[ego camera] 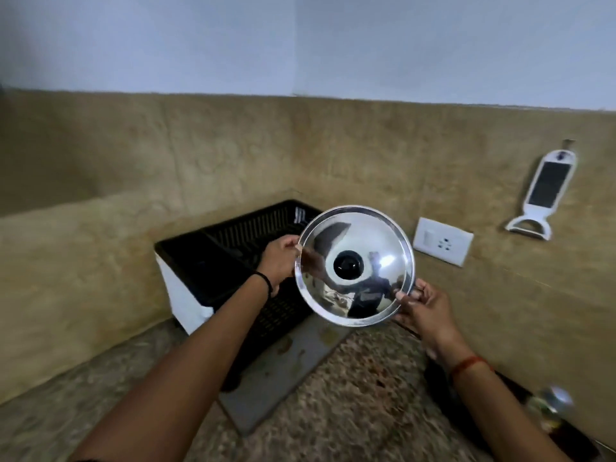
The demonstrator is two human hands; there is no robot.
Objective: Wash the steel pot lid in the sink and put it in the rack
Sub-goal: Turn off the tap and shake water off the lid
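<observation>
The round, shiny steel pot lid (355,265) with its black centre knob (348,265) is held up in the air, tilted toward the camera, between both hands. The left hand (281,261) pinches its left rim; the right hand (423,306) grips the lower right rim. Behind and below the lid stands the black slotted plastic rack (233,241) on the speckled granite counter (350,395), in the corner of the tan wall (333,155).

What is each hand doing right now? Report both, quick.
Left hand: closed on the left rim of the steel pot lid.
Right hand: closed on the lid's lower right rim.
</observation>
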